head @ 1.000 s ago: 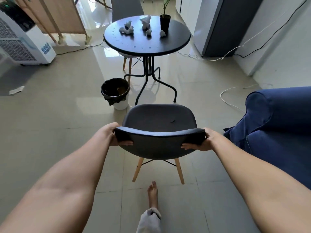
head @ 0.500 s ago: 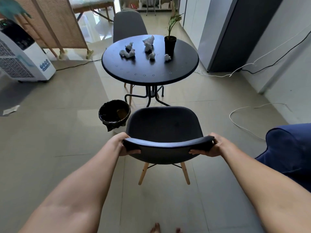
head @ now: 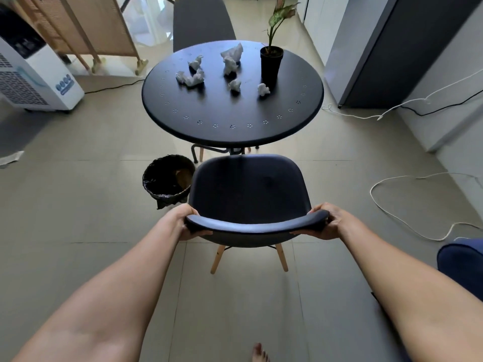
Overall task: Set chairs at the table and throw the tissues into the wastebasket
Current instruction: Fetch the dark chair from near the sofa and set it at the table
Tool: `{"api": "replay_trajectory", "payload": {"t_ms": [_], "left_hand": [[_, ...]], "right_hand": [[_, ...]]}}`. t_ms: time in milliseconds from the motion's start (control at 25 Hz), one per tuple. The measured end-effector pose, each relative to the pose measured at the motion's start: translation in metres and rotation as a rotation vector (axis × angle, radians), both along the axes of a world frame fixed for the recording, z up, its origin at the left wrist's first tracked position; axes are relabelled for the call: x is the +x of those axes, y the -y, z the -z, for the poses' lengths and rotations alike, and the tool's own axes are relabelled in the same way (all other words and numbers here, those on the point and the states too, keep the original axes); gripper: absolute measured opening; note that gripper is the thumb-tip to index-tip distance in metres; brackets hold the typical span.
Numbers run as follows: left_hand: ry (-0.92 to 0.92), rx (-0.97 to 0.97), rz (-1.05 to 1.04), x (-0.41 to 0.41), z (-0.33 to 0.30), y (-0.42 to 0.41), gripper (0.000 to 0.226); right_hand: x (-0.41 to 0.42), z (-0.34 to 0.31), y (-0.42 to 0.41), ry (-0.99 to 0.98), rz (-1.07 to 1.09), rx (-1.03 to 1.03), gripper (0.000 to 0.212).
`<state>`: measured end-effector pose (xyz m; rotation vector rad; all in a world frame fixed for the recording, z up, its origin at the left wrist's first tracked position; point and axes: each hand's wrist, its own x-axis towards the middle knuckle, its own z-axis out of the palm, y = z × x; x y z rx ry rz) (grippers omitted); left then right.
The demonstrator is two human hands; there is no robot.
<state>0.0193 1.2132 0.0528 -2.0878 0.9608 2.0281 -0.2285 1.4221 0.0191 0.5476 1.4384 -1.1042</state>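
I hold a dark grey chair (head: 248, 194) with wooden legs by its backrest. My left hand (head: 183, 223) grips the backrest's left end and my right hand (head: 328, 222) grips its right end. The seat's front edge sits just short of the round black table (head: 232, 118). Several crumpled white tissues (head: 230, 61) lie on the tabletop. A wastebasket (head: 167, 178) lined with a black bag stands on the floor left of the chair, close to the table's legs. A second grey chair (head: 201, 19) stands at the table's far side.
A potted plant (head: 271, 62) stands on the table's right part. A white air cooler (head: 31, 74) is at the left, a folding screen (head: 86, 24) behind it. Cables (head: 392, 205) lie on the floor at the right. A blue sofa corner (head: 460, 262) is at the right edge.
I have walked forward with the chair in both hands. The chair has come much nearer the table and now stands beside the wastebasket. The sofa has slid almost out of view.
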Motion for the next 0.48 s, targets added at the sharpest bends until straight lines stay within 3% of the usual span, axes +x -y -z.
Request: {"api": "replay_trajectory", "payload": {"t_ms": [120,280,480], "left_hand": [[0.009,-0.005,-0.023,-0.01,0.011,0.012,0.018],[-0.001,-0.028,-0.063,-0.019,0.025,0.019,0.018],[0.044,0.001,-0.05,-0.019,0.022,0.022,0.014]], "right_hand": [[-0.009,0.0,0.011,-0.061,-0.047,0.071,0.076],[-0.012,0.006,0.015,-0.032,-0.012,0.09,0.05],[-0.011,0.011,0.014,0.012,0.046,0.071,0.042]]}}
